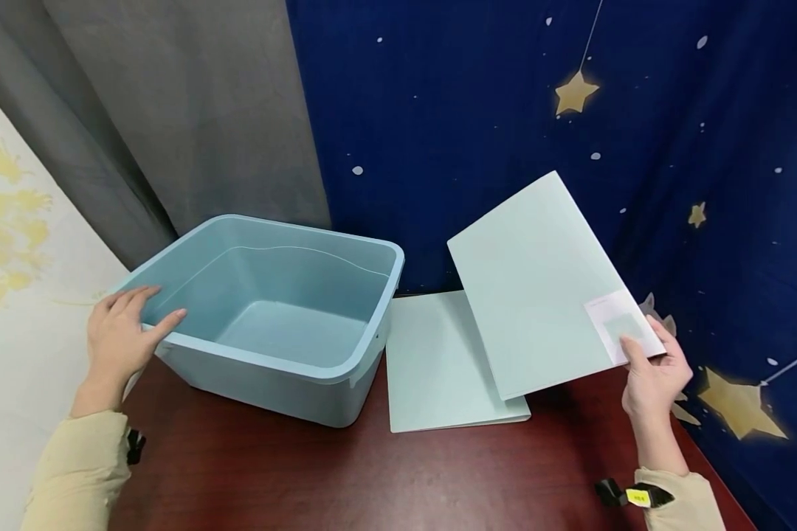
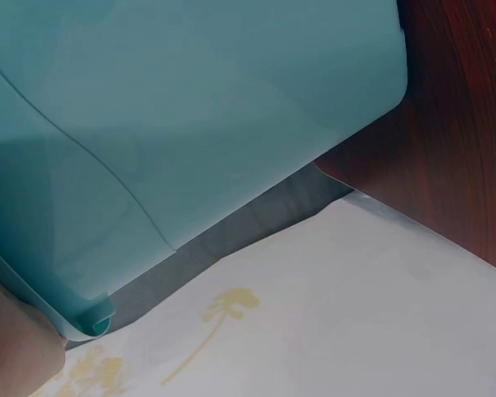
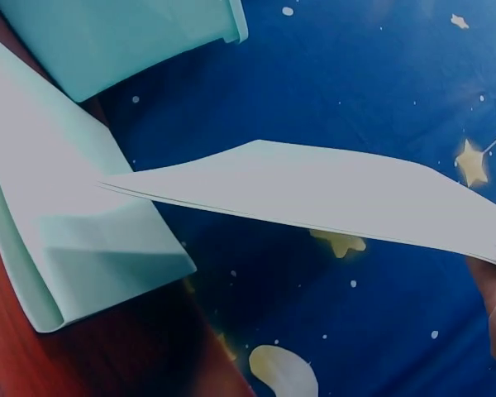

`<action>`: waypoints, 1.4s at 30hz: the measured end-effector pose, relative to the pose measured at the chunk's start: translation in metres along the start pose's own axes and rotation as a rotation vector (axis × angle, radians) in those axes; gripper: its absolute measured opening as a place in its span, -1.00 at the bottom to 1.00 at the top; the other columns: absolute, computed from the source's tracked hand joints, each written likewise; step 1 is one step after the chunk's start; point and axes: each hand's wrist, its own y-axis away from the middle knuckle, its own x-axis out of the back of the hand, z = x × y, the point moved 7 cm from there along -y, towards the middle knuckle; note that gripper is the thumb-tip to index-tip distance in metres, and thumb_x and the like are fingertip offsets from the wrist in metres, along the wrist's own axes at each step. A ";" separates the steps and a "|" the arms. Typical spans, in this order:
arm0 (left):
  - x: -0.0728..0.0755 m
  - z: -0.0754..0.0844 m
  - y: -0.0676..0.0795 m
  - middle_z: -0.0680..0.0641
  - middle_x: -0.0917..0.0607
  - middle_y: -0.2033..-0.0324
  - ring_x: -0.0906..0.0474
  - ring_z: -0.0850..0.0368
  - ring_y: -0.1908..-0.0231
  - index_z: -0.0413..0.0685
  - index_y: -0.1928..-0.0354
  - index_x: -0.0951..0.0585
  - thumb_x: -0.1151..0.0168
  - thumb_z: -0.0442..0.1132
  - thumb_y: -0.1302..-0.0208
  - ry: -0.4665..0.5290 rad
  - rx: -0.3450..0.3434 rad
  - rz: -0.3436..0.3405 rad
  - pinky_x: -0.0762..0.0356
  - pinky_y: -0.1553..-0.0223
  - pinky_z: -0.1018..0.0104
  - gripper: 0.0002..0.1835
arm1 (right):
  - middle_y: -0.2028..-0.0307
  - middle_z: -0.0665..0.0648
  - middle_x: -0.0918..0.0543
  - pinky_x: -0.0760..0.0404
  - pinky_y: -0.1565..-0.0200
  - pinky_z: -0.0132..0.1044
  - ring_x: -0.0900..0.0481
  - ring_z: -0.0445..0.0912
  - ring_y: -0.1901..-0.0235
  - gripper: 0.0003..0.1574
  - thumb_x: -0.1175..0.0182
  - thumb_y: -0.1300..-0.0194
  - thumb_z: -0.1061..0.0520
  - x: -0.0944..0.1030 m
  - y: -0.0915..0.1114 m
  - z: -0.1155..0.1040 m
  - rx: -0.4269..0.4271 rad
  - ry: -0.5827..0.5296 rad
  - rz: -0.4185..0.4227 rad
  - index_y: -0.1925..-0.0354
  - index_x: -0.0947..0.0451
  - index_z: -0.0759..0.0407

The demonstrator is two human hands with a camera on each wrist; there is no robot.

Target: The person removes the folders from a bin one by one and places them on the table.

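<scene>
A blue plastic storage bin stands on the table at the left of the head view, its inside bare. My left hand holds its near left corner, fingers over the rim and thumb on the inner side. My right hand pinches a pale green folder by its lower right corner, thumb on top beside a small whitish label pocket. The folder is raised and tilted; in the right wrist view it shows nearly edge-on. Below it a second pale green folder lies on the table, partly covered.
The dark red wooden table carries the bin and the lying folder. Behind it hang a grey curtain and a navy curtain with stars. A white surface with yellow prints borders the left side.
</scene>
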 end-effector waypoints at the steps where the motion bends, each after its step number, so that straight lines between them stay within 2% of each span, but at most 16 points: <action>1: 0.000 -0.001 0.000 -0.42 -0.40 -0.08 -0.19 -0.30 -0.14 -0.34 -0.12 -0.39 -0.04 0.17 -0.17 -0.001 0.002 -0.001 0.06 -0.22 -0.11 -0.29 | 0.20 0.21 -0.59 -0.61 0.46 -0.38 -0.60 -0.07 0.26 -0.43 -0.12 0.10 0.68 0.001 0.000 0.001 -0.006 0.002 0.003 0.03 -0.47 0.50; 6: 0.000 -0.003 -0.001 -0.42 -0.41 -0.07 -0.19 -0.30 -0.14 -0.34 -0.11 -0.40 -0.05 0.18 -0.16 -0.002 0.003 0.009 0.05 -0.22 -0.10 -0.28 | 0.18 0.23 -0.57 -0.61 0.46 -0.37 -0.59 -0.06 0.23 -0.43 -0.13 0.09 0.65 0.016 -0.005 0.015 -0.024 0.046 0.018 0.02 -0.47 0.47; 7: 0.000 -0.004 -0.001 -0.42 -0.41 -0.07 -0.19 -0.30 -0.14 -0.34 -0.10 -0.40 -0.05 0.18 -0.16 -0.002 0.004 0.011 0.05 -0.22 -0.10 -0.28 | 0.17 0.24 -0.57 -0.62 0.45 -0.33 -0.59 -0.05 0.22 -0.43 -0.16 0.09 0.63 0.030 -0.015 0.030 -0.042 0.000 -0.006 0.02 -0.48 0.45; 10: -0.001 -0.004 -0.001 -0.42 -0.41 -0.06 -0.20 -0.30 -0.13 -0.34 -0.10 -0.41 -0.06 0.18 -0.15 -0.002 0.002 0.014 0.04 -0.22 -0.09 -0.29 | 0.12 0.24 -0.57 -0.62 0.45 -0.28 -0.60 -0.03 0.18 -0.39 -0.21 0.10 0.60 0.059 -0.030 0.056 -0.058 0.021 -0.032 0.00 -0.49 0.39; 13: -0.001 -0.003 -0.001 -0.42 -0.41 -0.07 -0.20 -0.30 -0.13 -0.34 -0.10 -0.40 -0.05 0.18 -0.16 -0.005 0.002 0.007 0.04 -0.22 -0.09 -0.28 | 0.07 0.28 -0.56 -0.62 0.46 -0.21 -0.62 0.03 0.17 -0.35 -0.21 0.13 0.62 0.092 -0.050 0.087 -0.092 -0.035 -0.049 -0.02 -0.48 0.39; 14: 0.000 -0.002 0.000 -0.42 -0.41 -0.07 -0.20 -0.30 -0.13 -0.34 -0.11 -0.40 -0.05 0.18 -0.16 -0.006 0.002 0.005 0.04 -0.22 -0.10 -0.28 | 0.05 0.26 -0.56 -0.62 0.45 -0.22 -0.61 0.01 0.16 -0.32 -0.19 0.14 0.65 0.093 -0.047 0.085 -0.095 0.019 -0.035 -0.03 -0.47 0.38; 17: 0.000 -0.002 0.000 -0.42 -0.41 -0.07 -0.19 -0.31 -0.14 -0.35 -0.11 -0.40 -0.05 0.17 -0.16 -0.005 0.005 0.001 0.05 -0.22 -0.10 -0.28 | 0.02 0.29 -0.55 -0.62 0.44 -0.19 -0.61 0.04 0.14 -0.30 -0.20 0.13 0.64 0.120 -0.061 0.110 -0.113 0.000 -0.035 -0.06 -0.45 0.37; 21: 0.001 -0.001 0.001 -0.42 -0.40 -0.08 -0.17 -0.32 -0.14 -0.35 -0.11 -0.40 -0.05 0.17 -0.16 -0.003 0.009 -0.002 0.06 -0.22 -0.12 -0.28 | -0.01 0.30 -0.52 -0.61 0.41 -0.19 -0.61 0.05 0.12 -0.29 -0.29 0.12 0.53 0.144 -0.071 0.132 -0.112 0.032 -0.031 -0.09 -0.44 0.32; 27: 0.001 -0.001 0.001 -0.43 -0.39 -0.08 -0.16 -0.32 -0.15 -0.35 -0.11 -0.39 -0.05 0.17 -0.16 -0.002 0.012 -0.008 0.06 -0.21 -0.13 -0.28 | -0.02 0.32 -0.51 -0.59 0.40 -0.18 -0.61 0.05 0.14 -0.26 -0.36 0.18 0.49 0.152 -0.066 0.137 -0.157 -0.001 -0.003 -0.06 -0.47 0.30; 33: 0.001 -0.001 0.000 -0.43 -0.39 -0.08 -0.16 -0.31 -0.15 -0.35 -0.12 -0.39 -0.04 0.17 -0.17 -0.008 0.014 -0.009 0.06 -0.21 -0.12 -0.28 | 0.00 0.29 -0.52 -0.59 0.42 -0.21 -0.64 0.01 0.20 -0.26 -0.40 0.21 0.44 0.162 -0.060 0.140 -0.221 0.012 0.050 -0.05 -0.49 0.25; 38: 0.001 -0.001 -0.001 -0.43 -0.40 -0.08 -0.17 -0.30 -0.15 -0.34 -0.12 -0.39 -0.04 0.17 -0.17 -0.009 0.011 -0.010 0.06 -0.22 -0.11 -0.28 | 0.00 0.23 -0.54 -0.61 0.41 -0.27 -0.64 -0.05 0.22 -0.28 -0.39 0.16 0.41 0.166 -0.055 0.139 -0.258 0.056 0.083 -0.07 -0.48 0.22; 42: 0.000 -0.001 0.000 -0.43 -0.40 -0.07 -0.17 -0.31 -0.15 -0.34 -0.12 -0.39 -0.04 0.17 -0.17 -0.006 0.012 -0.010 0.06 -0.21 -0.11 -0.28 | 0.08 0.16 -0.59 -0.62 0.45 -0.31 -0.65 -0.09 0.28 -0.34 -0.34 0.10 0.43 0.166 -0.052 0.136 -0.262 0.068 0.098 -0.05 -0.48 0.22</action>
